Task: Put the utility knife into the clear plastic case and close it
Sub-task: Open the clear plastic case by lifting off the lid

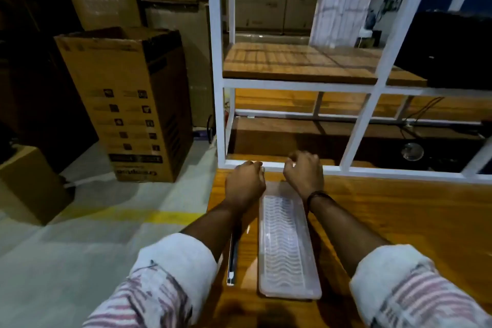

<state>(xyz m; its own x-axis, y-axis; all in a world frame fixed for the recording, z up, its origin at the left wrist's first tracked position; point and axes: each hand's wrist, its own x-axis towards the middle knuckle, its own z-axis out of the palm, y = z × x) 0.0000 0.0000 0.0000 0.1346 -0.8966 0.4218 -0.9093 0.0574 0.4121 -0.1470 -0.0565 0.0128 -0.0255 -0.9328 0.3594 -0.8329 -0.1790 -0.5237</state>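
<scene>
Head view: left hand and right hand, both curled, meet at the clear case's far end, probably working its lid; what they grip I cannot tell.

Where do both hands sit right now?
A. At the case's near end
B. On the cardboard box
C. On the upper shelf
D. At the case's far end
D: the left hand and right hand sit together at the far end of the clear plastic case, by the white frame.
</scene>
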